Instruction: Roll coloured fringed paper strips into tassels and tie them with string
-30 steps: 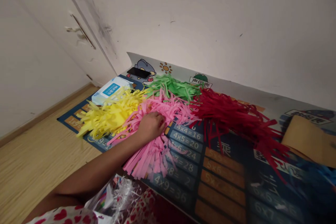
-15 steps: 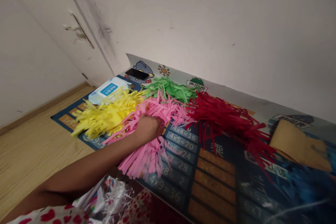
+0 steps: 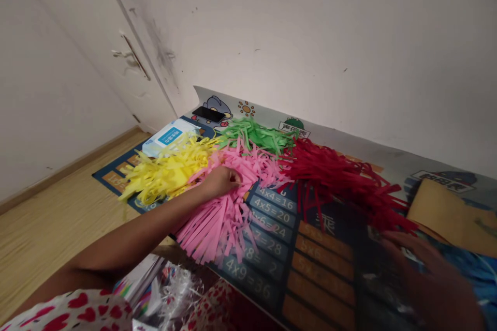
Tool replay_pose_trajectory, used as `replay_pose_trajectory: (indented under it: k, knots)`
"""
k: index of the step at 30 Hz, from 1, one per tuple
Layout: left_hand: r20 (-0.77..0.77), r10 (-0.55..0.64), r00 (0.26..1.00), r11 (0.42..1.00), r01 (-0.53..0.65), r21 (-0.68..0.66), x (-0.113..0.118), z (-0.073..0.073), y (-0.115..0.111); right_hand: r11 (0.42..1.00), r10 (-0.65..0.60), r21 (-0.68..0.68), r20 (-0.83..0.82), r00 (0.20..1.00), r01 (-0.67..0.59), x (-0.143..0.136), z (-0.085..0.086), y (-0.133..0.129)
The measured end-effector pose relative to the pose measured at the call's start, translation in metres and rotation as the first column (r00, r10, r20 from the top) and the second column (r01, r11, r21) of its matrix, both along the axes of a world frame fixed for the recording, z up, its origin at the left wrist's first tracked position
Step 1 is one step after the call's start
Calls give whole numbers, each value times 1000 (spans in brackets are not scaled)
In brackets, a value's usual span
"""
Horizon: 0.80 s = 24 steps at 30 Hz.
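My left hand [image 3: 222,182] is closed on the pink paper tassel [image 3: 209,232], with the thumb and fingers pinched together. Fringe strips spread out from both sides of the grip, toward the front edge and toward the back. My right hand [image 3: 423,274] is at the lower right, smeared by motion and dim. Its fingers point left, just in front of the end of the red paper tassel [image 3: 334,176]. Left of the pink one lies a yellow tassel [image 3: 166,170], and behind it a green tassel [image 3: 258,134].
A pack of wipes [image 3: 169,137] and a black phone [image 3: 209,114] lie at the back left. Brown paper [image 3: 446,212] and blue material [image 3: 466,269] are at the right. A printed mat [image 3: 267,238] covers the table. White tinsel [image 3: 180,289] sits near my lap; a wall rises behind.
My right hand has come into view at the lower right, over the blue material. My left hand stays on the pink tassel, its wrist slightly turned. The view has shifted a little.
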<state>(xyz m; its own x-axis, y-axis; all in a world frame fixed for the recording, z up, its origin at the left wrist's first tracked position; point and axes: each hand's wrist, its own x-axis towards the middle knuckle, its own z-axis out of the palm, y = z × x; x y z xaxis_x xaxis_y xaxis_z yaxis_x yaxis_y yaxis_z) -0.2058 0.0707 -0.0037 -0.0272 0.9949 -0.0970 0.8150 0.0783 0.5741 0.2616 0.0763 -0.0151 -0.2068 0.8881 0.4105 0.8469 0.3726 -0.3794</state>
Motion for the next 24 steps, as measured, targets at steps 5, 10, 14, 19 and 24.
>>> replay_pose_trajectory:
  k: [5, 10, 14, 19, 24]
  knots:
    - [-46, 45, 998, 998, -43, 49, 4, -6, -3, 969, 245, -42, -21, 969, -245, -70, -4, -3]
    - [-30, 65, 997, 998, -64, 29, 0, -13, -1, 871, 470, -152, -15, 882, -467, -125, 2, -11]
    - [34, 66, 997, 998, -66, 6, -2, -12, 0, 839, 523, -146, -49, 851, -524, -162, 12, -16]
    - [191, 75, 979, 997, -73, -19, -9, -13, 2, 800, 578, -147, -70, 813, -581, -199, 9, -13]
    - [377, 67, 924, 997, -52, -50, -16, -13, 6, 748, 634, -149, -130, 762, -647, -236, -4, -1]
